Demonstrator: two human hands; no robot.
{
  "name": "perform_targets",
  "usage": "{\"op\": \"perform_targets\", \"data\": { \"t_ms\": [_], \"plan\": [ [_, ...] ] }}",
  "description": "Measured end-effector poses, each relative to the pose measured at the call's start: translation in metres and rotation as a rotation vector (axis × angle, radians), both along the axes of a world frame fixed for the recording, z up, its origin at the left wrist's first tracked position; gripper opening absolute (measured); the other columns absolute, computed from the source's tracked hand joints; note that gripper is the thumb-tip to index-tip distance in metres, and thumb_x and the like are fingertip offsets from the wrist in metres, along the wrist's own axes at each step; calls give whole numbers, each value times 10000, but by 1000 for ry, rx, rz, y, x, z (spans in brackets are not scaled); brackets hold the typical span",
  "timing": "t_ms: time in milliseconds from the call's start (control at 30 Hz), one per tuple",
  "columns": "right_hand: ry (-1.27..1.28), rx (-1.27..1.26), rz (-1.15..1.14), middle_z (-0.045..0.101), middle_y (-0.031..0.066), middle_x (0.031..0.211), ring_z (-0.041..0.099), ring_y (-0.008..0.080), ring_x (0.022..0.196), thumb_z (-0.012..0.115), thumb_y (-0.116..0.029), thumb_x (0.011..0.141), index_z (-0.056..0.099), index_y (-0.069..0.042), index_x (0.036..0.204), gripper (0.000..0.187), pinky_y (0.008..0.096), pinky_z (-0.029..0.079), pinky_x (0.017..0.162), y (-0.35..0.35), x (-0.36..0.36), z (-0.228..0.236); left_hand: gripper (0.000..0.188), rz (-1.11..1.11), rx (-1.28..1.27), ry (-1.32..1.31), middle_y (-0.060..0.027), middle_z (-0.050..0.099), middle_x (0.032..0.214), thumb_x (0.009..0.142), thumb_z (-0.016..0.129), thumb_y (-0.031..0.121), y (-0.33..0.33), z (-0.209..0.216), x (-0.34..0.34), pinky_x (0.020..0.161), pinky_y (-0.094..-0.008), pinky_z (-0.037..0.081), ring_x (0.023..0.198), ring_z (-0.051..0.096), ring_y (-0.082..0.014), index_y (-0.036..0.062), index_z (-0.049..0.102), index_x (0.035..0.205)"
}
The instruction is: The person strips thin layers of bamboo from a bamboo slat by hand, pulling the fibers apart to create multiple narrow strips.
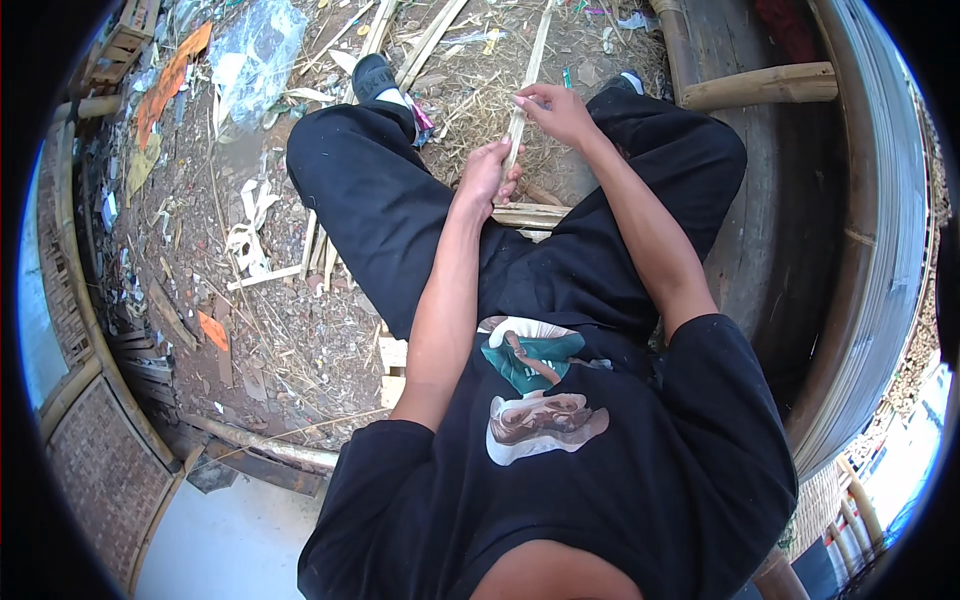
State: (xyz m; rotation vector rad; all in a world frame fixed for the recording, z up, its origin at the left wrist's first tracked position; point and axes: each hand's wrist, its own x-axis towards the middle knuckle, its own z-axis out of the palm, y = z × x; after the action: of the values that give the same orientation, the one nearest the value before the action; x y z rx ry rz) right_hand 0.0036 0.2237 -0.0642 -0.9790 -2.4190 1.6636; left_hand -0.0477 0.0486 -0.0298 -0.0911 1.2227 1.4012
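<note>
A long, pale bamboo strip [535, 62] runs from between my knees away to the top edge of the view. My left hand [487, 178] is closed around its near end, palm partly turned up. Farther along, my right hand [558, 114] pinches at the strip with thumb and fingertips; whether a loose fibre is also between them is too small to tell. Below my hands, a pale piece of split wood or bamboo [530, 215] lies crosswise between my thighs.
Straw-like shavings [465, 125] and litter cover the ground. More bamboo strips [425, 45] lie beyond my left foot. At far left are a clear plastic bag [258, 65] and an orange scrap [172, 82]. A bamboo pole [765, 86] and dark planks [765, 200] stand close on my right.
</note>
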Motion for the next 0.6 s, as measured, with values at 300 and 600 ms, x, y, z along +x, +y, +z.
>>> {"op": "perform_targets", "data": {
  "t_ms": [300,600],
  "plan": [
    [53,-14,225,686,86,790,619,123,705,676,-204,821,688,-43,936,198,300,479,641,-19,12,-2,349,17,-51,26,-26,507,562,994,373,321,1,-13,-2,311,-235,279,345,379,-78,32,566,981],
    [-320,-26,569,662,90,809,611,157,753,724,-275,791,681,-47,994,308,285,474,703,40,74,29,560,-38,-39,76,-31,528,562,982,278,503,2,-12,-4,334,-241,321,342,398,-95,31,577,1016]
  ]
}}
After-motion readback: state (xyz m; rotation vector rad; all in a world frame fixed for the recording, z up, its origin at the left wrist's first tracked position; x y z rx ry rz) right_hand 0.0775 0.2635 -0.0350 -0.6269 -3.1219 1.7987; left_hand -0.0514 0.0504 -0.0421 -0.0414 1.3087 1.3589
